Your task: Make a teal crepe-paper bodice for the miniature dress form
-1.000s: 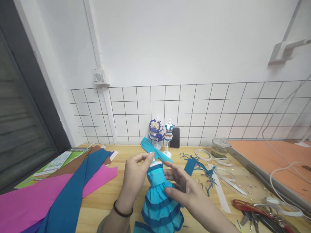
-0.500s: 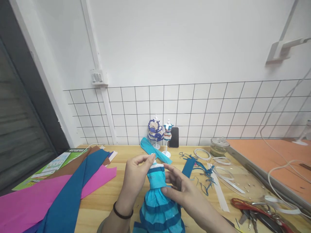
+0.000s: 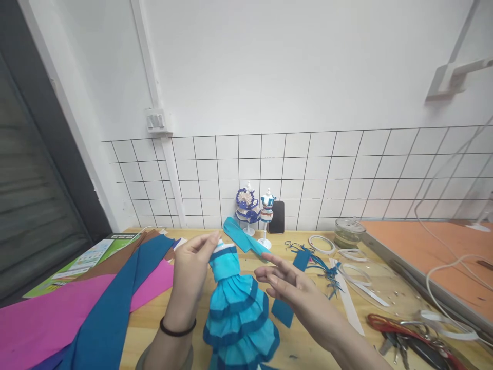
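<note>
A small dress form wears a turquoise paper dress (image 3: 227, 266) with dark-blue bands and a tiered, ruffled skirt. My left hand (image 3: 195, 262) pinches the top of the dress form between thumb and fingers; its neck is mostly hidden there. The form leans slightly to the left. My right hand (image 3: 287, 285), fingers apart, hovers to the right of the dress without touching it. Behind that hand lies a dark-blue paper strip (image 3: 284, 312). Farther back on the table is a turquoise paper piece (image 3: 239, 234).
Two small dressed mannequins (image 3: 267, 208) and a phone (image 3: 277, 217) stand by the wall. Pink paper (image 3: 57, 311) and blue paper (image 3: 111, 303) lie left. At right are blue scraps (image 3: 327, 272), tape rings (image 3: 321, 245), a glass jar (image 3: 348, 234), and keys (image 3: 400, 341).
My right hand has let go of the dress and stands apart from it. My left hand has moved left with the dress form, which now tilts.
</note>
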Demonstrator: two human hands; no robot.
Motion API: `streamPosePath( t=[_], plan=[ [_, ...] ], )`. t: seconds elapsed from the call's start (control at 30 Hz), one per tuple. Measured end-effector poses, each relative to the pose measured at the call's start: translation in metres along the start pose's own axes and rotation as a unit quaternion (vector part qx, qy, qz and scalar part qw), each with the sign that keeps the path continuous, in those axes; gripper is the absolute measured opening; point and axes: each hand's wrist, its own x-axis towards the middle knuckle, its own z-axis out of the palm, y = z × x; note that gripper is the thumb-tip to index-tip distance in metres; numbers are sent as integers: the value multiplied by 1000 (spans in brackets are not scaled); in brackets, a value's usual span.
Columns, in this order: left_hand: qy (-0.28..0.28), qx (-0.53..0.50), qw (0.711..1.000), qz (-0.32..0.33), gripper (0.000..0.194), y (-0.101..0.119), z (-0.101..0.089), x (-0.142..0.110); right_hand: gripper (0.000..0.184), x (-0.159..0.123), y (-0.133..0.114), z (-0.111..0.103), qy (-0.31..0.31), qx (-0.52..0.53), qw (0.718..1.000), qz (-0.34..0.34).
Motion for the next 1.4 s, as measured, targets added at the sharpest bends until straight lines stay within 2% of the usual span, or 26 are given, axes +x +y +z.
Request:
streamPosePath(
  t=[0.17,0.3,0.47,0.77,1.03,1.4],
  plan=[
    [74,14,996,56,25,-7,-16,15,49,7,4,-5,45,-30,999,0],
    [101,78,987,95,27,-8,-17,15,53,12,3,-11,88,-71,993,-29],
    [60,95,989,96,27,-13,-4,8,54,17,5,-20,102,-108,988,-34],
    [14,91,983,162,22,-11,6,4,59,19,9,-22,92,-125,987,-33],
    [3,70,994,87,27,-12,7,1,43,19,22,-18,32,-150,987,-53],
    [-28,95,989,108,23,-10,7,3,35,17,21,-18,9,-199,978,-62]
  ],
)
